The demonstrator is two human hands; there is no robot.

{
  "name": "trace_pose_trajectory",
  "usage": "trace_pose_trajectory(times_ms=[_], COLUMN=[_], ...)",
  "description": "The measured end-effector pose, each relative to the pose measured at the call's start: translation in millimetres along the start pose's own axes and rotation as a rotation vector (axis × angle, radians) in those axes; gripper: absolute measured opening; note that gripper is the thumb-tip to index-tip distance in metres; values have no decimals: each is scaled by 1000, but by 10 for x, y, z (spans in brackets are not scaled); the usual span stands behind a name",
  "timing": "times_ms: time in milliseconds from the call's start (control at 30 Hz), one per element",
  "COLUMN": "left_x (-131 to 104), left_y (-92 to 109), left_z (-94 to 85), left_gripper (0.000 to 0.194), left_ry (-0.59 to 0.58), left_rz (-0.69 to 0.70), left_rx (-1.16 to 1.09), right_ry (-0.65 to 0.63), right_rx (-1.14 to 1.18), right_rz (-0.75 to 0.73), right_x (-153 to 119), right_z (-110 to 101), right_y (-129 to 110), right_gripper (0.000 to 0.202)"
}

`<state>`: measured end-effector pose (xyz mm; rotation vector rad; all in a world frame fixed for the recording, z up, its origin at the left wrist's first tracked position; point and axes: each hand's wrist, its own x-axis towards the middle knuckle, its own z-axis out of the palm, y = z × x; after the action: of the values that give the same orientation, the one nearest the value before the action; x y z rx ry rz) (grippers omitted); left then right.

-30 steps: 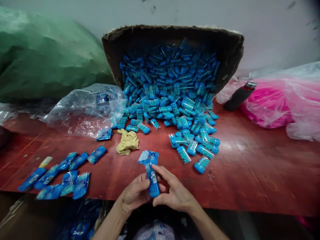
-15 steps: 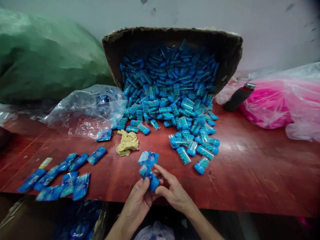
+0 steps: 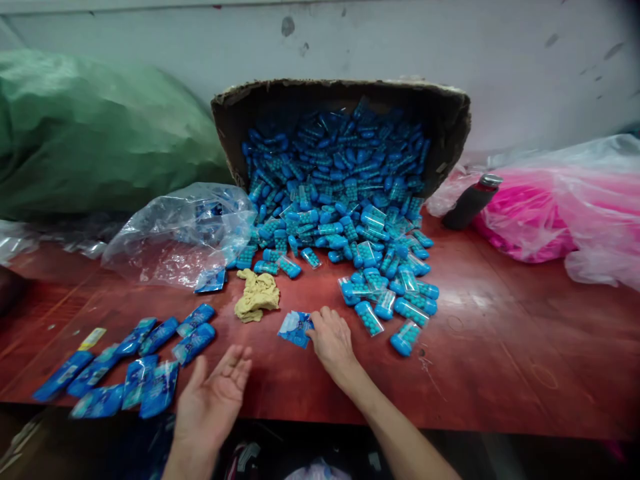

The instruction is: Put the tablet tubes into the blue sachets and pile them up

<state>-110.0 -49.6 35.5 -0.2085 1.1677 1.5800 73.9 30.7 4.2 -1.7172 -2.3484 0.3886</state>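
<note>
My right hand (image 3: pixel 332 341) has its fingers closed on the right edge of a blue printed wrapper (image 3: pixel 295 329) that lies flat on the table. Palm up and fingers spread, my left hand (image 3: pixel 214 393) is open and holds nothing. Beyond its fingertips lies a wrapped blue bottle (image 3: pixel 194 344), beside several others in printed wrappers (image 3: pixel 141 381). A lump of yellow putty-like material (image 3: pixel 257 295) sits just behind the blue wrapper. To the right of my right hand are loose clear bottles with blue caps and small teal balls inside (image 3: pixel 369 318).
A tipped cardboard box (image 3: pixel 340 87) spills a heap of bottles (image 3: pixel 345 193) onto the red table (image 3: pixel 500 347). Left of it are a clear plastic bag (image 3: pixel 150 233) and a large green sack (image 3: pixel 100 133). A dark flask (image 3: pixel 470 203) leans by bags of pink items (image 3: pixel 530 220).
My left hand has let go of the wrapped bottle, which now lies with the others at left, and has opened. My right hand has moved onto the flat blue wrapper. The view has shifted slightly.
</note>
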Motion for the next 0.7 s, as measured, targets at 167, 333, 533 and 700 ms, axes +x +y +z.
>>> trace_pose_trajectory(times_ms=[167, 333, 533, 700], left_x=[50, 118, 156, 201], left_y=[-439, -604, -679, -722], left_z=[200, 273, 301, 364], left_gripper=[15, 24, 43, 31], left_ry=[-126, -157, -155, -221], left_rz=[-74, 44, 127, 162], left_rx=[302, 452, 616, 699], right_ry=[18, 46, 136, 200], right_rx=[-49, -67, -28, 26], right_rz=[5, -32, -103, -173], right_x=[16, 23, -122, -218], right_z=[46, 81, -26, -73], right_y=[-37, -17, 14, -33], right_gripper=[11, 14, 13, 16])
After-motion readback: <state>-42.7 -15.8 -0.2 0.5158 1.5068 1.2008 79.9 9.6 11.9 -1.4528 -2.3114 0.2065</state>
